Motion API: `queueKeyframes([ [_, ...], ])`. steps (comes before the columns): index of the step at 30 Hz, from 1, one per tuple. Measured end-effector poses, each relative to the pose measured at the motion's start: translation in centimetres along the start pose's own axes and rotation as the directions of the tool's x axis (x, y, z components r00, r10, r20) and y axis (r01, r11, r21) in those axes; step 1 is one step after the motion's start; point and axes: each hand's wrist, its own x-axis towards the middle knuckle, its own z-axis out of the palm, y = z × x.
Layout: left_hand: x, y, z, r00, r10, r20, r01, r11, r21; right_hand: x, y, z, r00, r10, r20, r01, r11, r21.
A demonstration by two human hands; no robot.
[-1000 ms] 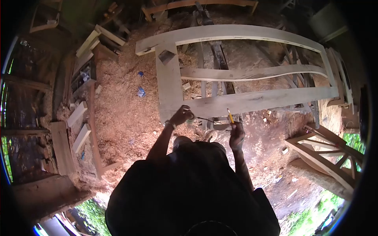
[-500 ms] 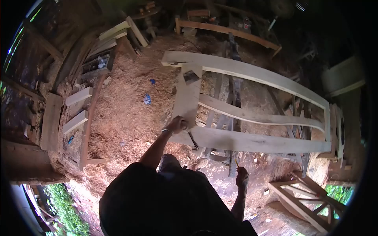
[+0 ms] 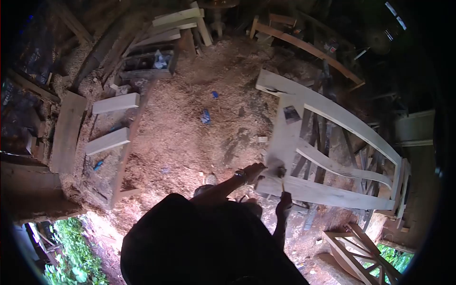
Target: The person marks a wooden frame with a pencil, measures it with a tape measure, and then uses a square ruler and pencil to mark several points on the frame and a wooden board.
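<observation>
My right hand (image 3: pixel 284 203) is closed around the pale handle of a hammer (image 3: pixel 283 182). The hammer's dark head is up, overlapping the corner of a large pale wooden frame (image 3: pixel 327 191). My left hand (image 3: pixel 254 170), with a bracelet at the wrist, is at the near left corner of that frame, beside its wide end board (image 3: pixel 280 137). Its fingers are curled, and I cannot tell what is in them. The end board has a dark square patch (image 3: pixel 291 114) near its far end. A curved middle rail (image 3: pixel 332 166) and an arched far rail (image 3: pixel 346 118) run right from it.
Wood shavings cover the floor (image 3: pixel 190 142), with blue scraps (image 3: pixel 205 117) among them. To the left, two pale blocks (image 3: pixel 116 103) lie by a long wooden edge (image 3: pixel 135 133). A slatted wooden piece (image 3: pixel 354 251) leans at lower right. Stacked boards (image 3: pixel 178 17) stand at the back.
The view has swung left, so the frame appears farther right. My right hand has come up to the frame's near corner, bringing the hammer head beside my left hand.
</observation>
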Motion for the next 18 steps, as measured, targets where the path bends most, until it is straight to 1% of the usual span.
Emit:
queueKeyframes([
  [1,-1.5,-0.3,-2.3,0.994,-0.033,0.108,0.031,0.999,0.021,1.3,-1.0,1.8,0.993,-0.087,-0.084,0.084,0.996,-0.036],
  [2,-3.4,-1.2,-4.0,0.988,-0.093,0.119,0.096,0.995,-0.016,2.3,-1.8,2.8,0.998,0.004,-0.061,-0.007,0.998,-0.055],
  [4,-7.4,-5.7,-6.0,0.996,-0.064,0.060,0.072,0.989,-0.132,4.2,-1.6,4.9,0.994,0.082,-0.066,-0.088,0.992,-0.087],
  [6,-12.0,-9.6,-8.6,0.971,-0.235,0.035,0.237,0.969,-0.067,5.6,0.4,6.9,0.980,0.163,-0.115,-0.183,0.966,-0.185],
  [7,-14.5,-12.8,-9.2,0.946,-0.322,0.028,0.322,0.947,-0.001,6.1,2.6,7.7,0.979,0.132,-0.156,-0.170,0.949,-0.266],
  [8,-17.3,-16.0,-9.6,0.912,-0.409,0.016,0.407,0.911,0.061,6.3,5.6,8.6,0.963,0.183,-0.199,-0.223,0.953,-0.203],
  [10,-22.8,-20.2,-12.3,0.766,-0.641,0.040,0.639,0.767,0.055,6.6,6.8,8.1,0.949,0.269,-0.167,-0.290,0.949,-0.124],
  [12,-27.7,-20.3,-15.9,0.599,-0.795,-0.098,0.792,0.606,-0.069,6.2,8.5,7.9,0.947,0.277,-0.161,-0.290,0.955,-0.060],
  [14,-31.6,-21.8,-18.0,0.430,-0.895,-0.120,0.840,0.445,-0.310,5.5,10.3,8.2,0.959,0.125,-0.255,-0.168,0.974,-0.153],
  [15,-33.8,-23.9,-17.0,0.416,-0.875,-0.247,0.819,0.479,-0.316,5.2,13.0,8.3,0.966,0.044,-0.255,-0.188,0.798,-0.572],
  [16,-35.7,-25.7,-16.2,0.400,-0.863,-0.310,0.839,0.481,-0.257,5.6,15.1,8.7,0.975,-0.024,-0.222,-0.187,0.455,-0.871],
  [17,-37.0,-26.6,-15.2,0.323,-0.865,-0.384,0.867,0.433,-0.247,6.9,15.1,9.0,0.951,-0.191,-0.243,-0.144,0.420,-0.896],
  [18,-37.5,-26.5,-16.5,0.335,-0.923,-0.191,0.889,0.377,-0.261,7.7,14.0,9.8,0.949,-0.165,-0.270,-0.178,0.427,-0.887],
])
